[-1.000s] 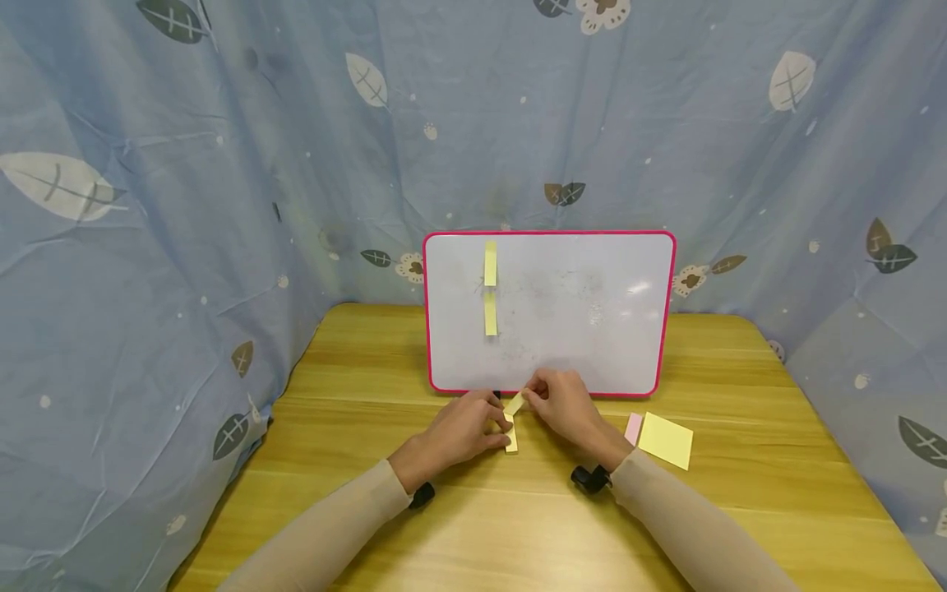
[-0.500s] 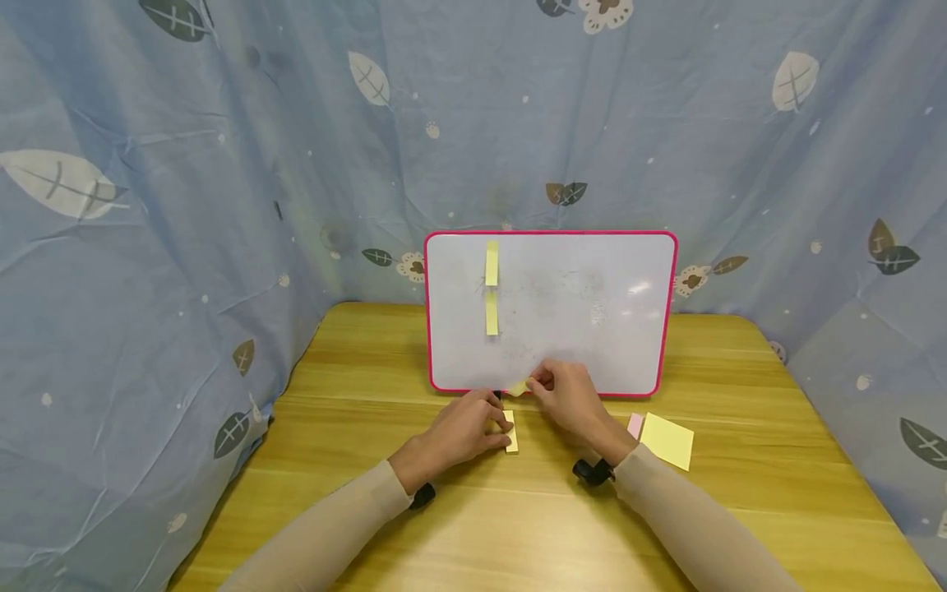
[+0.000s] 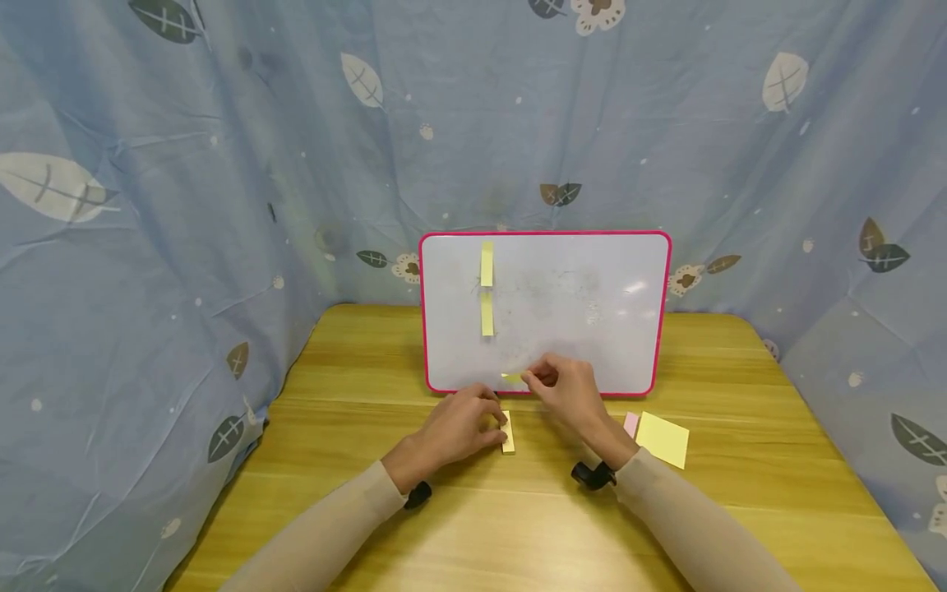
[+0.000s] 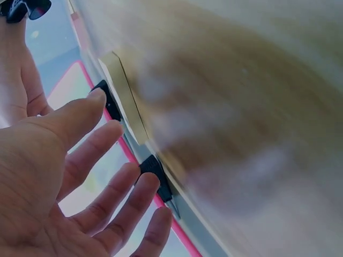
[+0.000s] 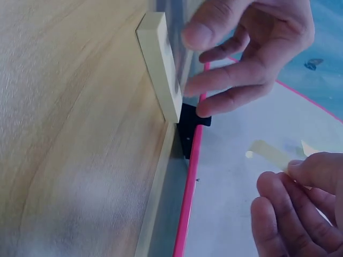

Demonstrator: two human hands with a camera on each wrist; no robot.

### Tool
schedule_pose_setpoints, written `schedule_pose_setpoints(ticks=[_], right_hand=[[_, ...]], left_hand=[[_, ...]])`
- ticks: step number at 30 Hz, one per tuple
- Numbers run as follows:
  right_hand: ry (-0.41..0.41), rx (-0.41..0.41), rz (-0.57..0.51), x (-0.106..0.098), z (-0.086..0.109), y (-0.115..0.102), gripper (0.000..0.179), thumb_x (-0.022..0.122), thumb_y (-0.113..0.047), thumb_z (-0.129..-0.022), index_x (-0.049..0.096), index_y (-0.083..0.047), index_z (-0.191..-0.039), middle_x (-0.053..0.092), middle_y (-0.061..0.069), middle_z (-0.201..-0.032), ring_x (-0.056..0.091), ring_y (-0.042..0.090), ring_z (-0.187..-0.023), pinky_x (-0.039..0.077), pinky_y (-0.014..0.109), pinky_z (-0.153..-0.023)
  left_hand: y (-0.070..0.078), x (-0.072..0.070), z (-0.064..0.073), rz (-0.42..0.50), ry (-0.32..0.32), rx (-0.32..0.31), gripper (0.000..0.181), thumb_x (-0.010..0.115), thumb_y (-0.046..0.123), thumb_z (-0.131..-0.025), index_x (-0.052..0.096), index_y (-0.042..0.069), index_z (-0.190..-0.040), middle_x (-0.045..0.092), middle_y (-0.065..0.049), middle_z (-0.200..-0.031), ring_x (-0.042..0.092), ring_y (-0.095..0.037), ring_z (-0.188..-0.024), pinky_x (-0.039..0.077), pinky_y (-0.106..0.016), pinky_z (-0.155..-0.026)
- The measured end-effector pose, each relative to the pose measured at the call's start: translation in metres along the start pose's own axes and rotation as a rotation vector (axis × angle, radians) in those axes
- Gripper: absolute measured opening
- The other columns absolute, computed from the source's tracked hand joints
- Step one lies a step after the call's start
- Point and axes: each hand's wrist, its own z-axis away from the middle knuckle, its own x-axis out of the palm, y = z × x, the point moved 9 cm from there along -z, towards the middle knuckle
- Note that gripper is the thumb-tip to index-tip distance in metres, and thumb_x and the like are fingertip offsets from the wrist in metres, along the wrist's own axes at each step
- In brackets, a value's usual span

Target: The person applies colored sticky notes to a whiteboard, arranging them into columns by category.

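Note:
My right hand [image 3: 571, 401] pinches a thin yellow sticky note strip [image 3: 512, 377] between thumb and fingertips, in front of the whiteboard's lower part. The right wrist view shows the strip [image 5: 270, 154] bent, its free end pointing away from the fingers. A narrow pad of yellow sticky notes [image 3: 508, 436] lies on the table below the board. Beside that pad is my left hand [image 3: 457, 426], fingers spread and loosely bent; both wrist views show a gap between them and the pad [image 5: 159, 69]. Two yellow strips, an upper one [image 3: 487, 263] and a lower one [image 3: 487, 315], hang on the whiteboard [image 3: 577, 316].
The pink-framed whiteboard stands upright on black feet [image 4: 155, 176] on the wooden table [image 3: 473, 526]. To the right of my right wrist lie a square yellow note pad [image 3: 662, 440] and a pink pad [image 3: 631, 423], partly hidden. A patterned blue curtain [image 3: 444, 164] surrounds the table.
The strip has come away from the narrow pad in my right hand, which has risen slightly towards the board. My left hand stays near the pad.

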Motion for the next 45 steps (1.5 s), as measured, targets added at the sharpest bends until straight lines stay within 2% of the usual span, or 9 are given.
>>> schedule_pose_setpoints(ticks=[5,10,13,17,23,27,30,37,45], right_hand=[[0.038,-0.026,-0.036,-0.001,0.000,-0.004,0.005,0.088,-0.013,-0.105,0.086,-0.011,-0.101,0.089,0.005,-0.092,0.084,0.015,-0.075,0.065,0.024,-0.069],[0.065,-0.057,-0.066,-0.002,0.001,-0.009,0.005,0.088,-0.012,-0.105,0.085,-0.010,-0.102,0.090,0.007,-0.093,0.086,0.019,-0.076,0.066,0.024,-0.068],[0.073,-0.071,-0.096,-0.001,0.001,-0.011,0.005,0.088,-0.012,-0.106,0.085,-0.008,-0.104,0.090,0.009,-0.095,0.087,0.021,-0.077,0.067,0.025,-0.069],[0.086,-0.100,-0.146,0.000,0.001,-0.016,0.005,0.087,-0.009,-0.105,0.085,-0.004,-0.105,0.091,0.012,-0.098,0.089,0.025,-0.082,0.069,0.024,-0.073],[0.114,-0.124,-0.217,0.005,-0.001,-0.022,0.004,0.087,0.001,-0.102,0.084,0.000,-0.104,0.090,0.016,-0.106,0.091,0.031,-0.088,0.069,0.020,-0.076],[0.127,-0.135,-0.260,0.008,-0.001,-0.025,0.008,0.087,0.008,-0.099,0.084,0.001,-0.101,0.090,0.019,-0.113,0.091,0.034,-0.091,0.068,0.019,-0.078],[0.132,-0.153,-0.283,0.012,-0.001,-0.028,0.010,0.086,0.012,-0.097,0.084,0.002,-0.100,0.089,0.021,-0.114,0.091,0.035,-0.093,0.068,0.019,-0.079],[0.165,-0.203,-0.289,0.017,-0.002,-0.035,0.011,0.087,0.012,-0.097,0.083,0.002,-0.097,0.089,0.022,-0.114,0.091,0.037,-0.096,0.069,0.021,-0.081],[0.213,-0.259,-0.229,0.025,-0.004,-0.041,0.013,0.086,0.013,-0.097,0.083,0.000,-0.096,0.090,0.019,-0.111,0.091,0.034,-0.096,0.070,0.027,-0.085]], left_hand=[[-0.007,-0.013,0.001,0.036,0.094,-0.030,0.029,0.095,0.032,-0.101,0.090,0.015,-0.124,0.079,-0.004,-0.131,0.079,-0.025,-0.116,0.067,-0.045,-0.097],[-0.017,-0.033,0.001,0.045,0.236,-0.079,0.036,0.096,0.029,-0.100,0.087,0.015,-0.132,0.077,-0.005,-0.131,0.077,-0.026,-0.114,0.067,-0.044,-0.095],[-0.024,-0.046,0.001,0.047,0.325,-0.105,0.046,0.097,0.027,-0.099,0.084,0.016,-0.141,0.074,-0.011,-0.140,0.077,-0.030,-0.114,0.068,-0.047,-0.096],[-0.036,-0.060,0.002,0.067,0.433,-0.156,0.059,0.098,0.026,-0.098,0.076,0.016,-0.153,0.063,-0.018,-0.158,0.073,-0.039,-0.130,0.065,-0.057,-0.109],[-0.055,-0.078,0.006,0.085,0.556,-0.263,0.070,0.097,0.028,-0.099,0.068,0.020,-0.162,0.039,-0.024,-0.180,0.049,-0.047,-0.156,0.049,-0.066,-0.128],[-0.066,-0.081,0.003,0.100,0.568,-0.348,0.078,0.096,0.031,-0.100,0.061,0.026,-0.168,0.026,-0.023,-0.188,0.039,-0.049,-0.165,0.044,-0.069,-0.129],[-0.072,-0.080,0.000,0.109,0.559,-0.384,0.083,0.096,0.034,-0.100,0.056,0.029,-0.173,0.023,-0.022,-0.189,0.040,-0.050,-0.164,0.045,-0.070,-0.126],[-0.076,-0.079,-0.011,0.120,0.563,-0.378,0.098,0.096,0.037,-0.100,0.043,0.035,-0.181,0.024,-0.029,-0.186,0.046,-0.055,-0.163,0.048,-0.072,-0.129],[-0.080,-0.076,-0.023,0.161,0.548,-0.382,0.104,0.095,0.037,-0.101,0.032,0.042,-0.185,0.024,-0.030,-0.185,0.047,-0.054,-0.162,0.054,-0.066,-0.128]])
